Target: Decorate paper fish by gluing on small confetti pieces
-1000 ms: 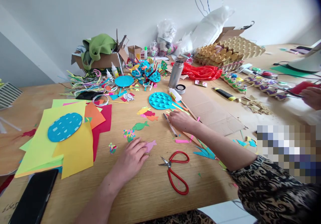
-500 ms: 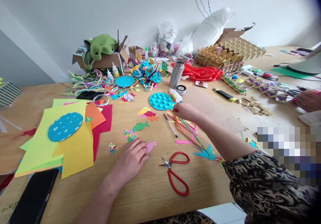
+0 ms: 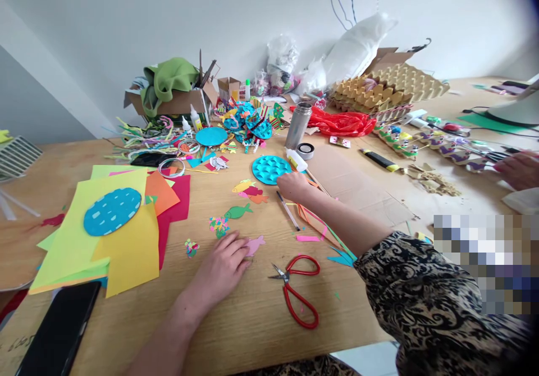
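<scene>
My left hand lies flat on the table, fingers stretched out, against a pinkish-purple paper fish. My right hand reaches forward to the edge of a blue scaled paper disc. Its fingers are curled down, and whatever may be in them is hidden. A pen lies just below that hand. Beside my left hand are a green paper fish and small heaps of confetti. Red-handled scissors rest open in front of me. Yellow, red and orange paper fish overlap near the disc.
At left are coloured paper sheets, a spotted blue oval and a phone. A steel bottle, white glue bottle and tape roll stand behind my right hand. Another person's hand is at far right.
My right hand has moved left, from the right side of the blue disc's tail to its lower right edge above the pen. My left hand stays in place.
</scene>
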Demonstrator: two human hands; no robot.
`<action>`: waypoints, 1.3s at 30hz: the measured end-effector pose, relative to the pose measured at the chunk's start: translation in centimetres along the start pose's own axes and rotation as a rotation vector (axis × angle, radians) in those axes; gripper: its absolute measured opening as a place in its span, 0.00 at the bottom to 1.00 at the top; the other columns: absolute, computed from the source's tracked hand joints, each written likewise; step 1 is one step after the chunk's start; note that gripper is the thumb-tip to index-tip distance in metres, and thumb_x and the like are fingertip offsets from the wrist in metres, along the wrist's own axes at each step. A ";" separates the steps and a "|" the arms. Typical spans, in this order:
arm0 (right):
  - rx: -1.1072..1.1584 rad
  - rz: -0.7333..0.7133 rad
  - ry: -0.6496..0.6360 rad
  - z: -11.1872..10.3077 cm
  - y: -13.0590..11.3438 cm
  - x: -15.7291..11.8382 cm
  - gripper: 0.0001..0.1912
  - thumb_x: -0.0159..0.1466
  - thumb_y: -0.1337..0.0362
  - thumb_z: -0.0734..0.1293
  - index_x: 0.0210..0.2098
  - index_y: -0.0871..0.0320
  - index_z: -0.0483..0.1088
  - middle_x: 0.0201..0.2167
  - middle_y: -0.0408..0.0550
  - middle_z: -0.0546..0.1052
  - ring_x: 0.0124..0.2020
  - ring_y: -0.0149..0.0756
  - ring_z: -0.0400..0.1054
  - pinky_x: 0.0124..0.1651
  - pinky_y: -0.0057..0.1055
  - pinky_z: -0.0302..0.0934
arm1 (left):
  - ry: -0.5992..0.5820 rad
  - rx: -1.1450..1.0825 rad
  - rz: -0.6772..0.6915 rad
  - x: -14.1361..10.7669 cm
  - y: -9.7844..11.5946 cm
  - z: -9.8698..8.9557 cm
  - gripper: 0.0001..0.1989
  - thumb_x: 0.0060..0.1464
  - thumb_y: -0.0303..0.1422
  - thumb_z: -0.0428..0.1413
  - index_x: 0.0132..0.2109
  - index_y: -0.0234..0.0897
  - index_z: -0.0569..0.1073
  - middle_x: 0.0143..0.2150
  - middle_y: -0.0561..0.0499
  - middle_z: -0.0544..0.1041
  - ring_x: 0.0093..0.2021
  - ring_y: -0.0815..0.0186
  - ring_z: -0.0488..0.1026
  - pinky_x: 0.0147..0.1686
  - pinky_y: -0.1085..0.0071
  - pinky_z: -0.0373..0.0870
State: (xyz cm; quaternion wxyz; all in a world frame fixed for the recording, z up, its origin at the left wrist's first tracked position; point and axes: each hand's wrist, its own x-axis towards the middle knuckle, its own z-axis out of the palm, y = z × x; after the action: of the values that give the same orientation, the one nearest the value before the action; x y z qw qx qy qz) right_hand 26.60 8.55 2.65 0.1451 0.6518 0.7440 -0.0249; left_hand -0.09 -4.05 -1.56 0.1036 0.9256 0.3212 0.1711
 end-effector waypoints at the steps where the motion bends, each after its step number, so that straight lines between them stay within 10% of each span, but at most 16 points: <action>1: 0.004 0.003 0.000 0.0 0.0 0.1 0.16 0.62 0.74 0.61 0.45 0.63 0.76 0.43 0.66 0.79 0.48 0.52 0.73 0.45 0.42 0.67 | -0.007 -0.003 0.002 0.0 0.0 0.0 0.11 0.60 0.29 0.55 0.49 0.36 0.75 0.53 0.46 0.77 0.59 0.55 0.68 0.59 0.53 0.68; 9: 0.144 0.032 0.113 0.2 2.3 0.2 0.10 0.56 0.69 0.65 0.34 0.63 0.78 0.37 0.61 0.80 0.41 0.49 0.75 0.40 0.35 0.64 | -0.036 -0.024 -0.027 0.0 0.1 -0.1 0.11 0.59 0.28 0.56 0.49 0.35 0.76 0.54 0.45 0.76 0.61 0.55 0.67 0.60 0.52 0.67; 24: 1.021 0.186 0.936 -2.3 7.2 -4.2 0.05 0.56 0.66 0.65 0.24 0.58 0.67 0.20 0.41 0.69 0.22 0.26 0.57 0.27 0.26 0.53 | 0.001 -0.064 -0.037 0.1 0.2 0.0 0.10 0.58 0.27 0.56 0.47 0.37 0.77 0.53 0.47 0.77 0.60 0.56 0.67 0.60 0.53 0.67; 30: 1.096 0.124 0.932 -4.3 5.2 -7.7 0.05 0.56 0.65 0.66 0.24 0.58 0.67 0.19 0.40 0.68 0.20 0.25 0.58 0.24 0.26 0.53 | 0.177 -0.233 -0.049 0.4 0.3 -0.1 0.11 0.61 0.28 0.53 0.47 0.39 0.77 0.53 0.46 0.77 0.57 0.59 0.70 0.56 0.57 0.70; 39: 0.951 -0.251 0.632 -3.9 -4.9 -12.9 0.05 0.56 0.70 0.64 0.24 0.59 0.69 0.22 0.41 0.71 0.23 0.27 0.62 0.28 0.25 0.56 | 0.365 -0.637 -0.435 3.5 3.1 -3.7 0.23 0.47 0.35 0.66 0.51 0.35 0.76 0.44 0.44 0.81 0.42 0.59 0.79 0.45 0.64 0.75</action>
State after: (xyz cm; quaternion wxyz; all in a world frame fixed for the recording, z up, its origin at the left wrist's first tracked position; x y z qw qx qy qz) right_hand 22.50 -3.67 8.88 -0.3965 0.5280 0.7298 -0.1774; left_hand 2.79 -3.97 3.69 0.3593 0.7125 0.4534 0.3970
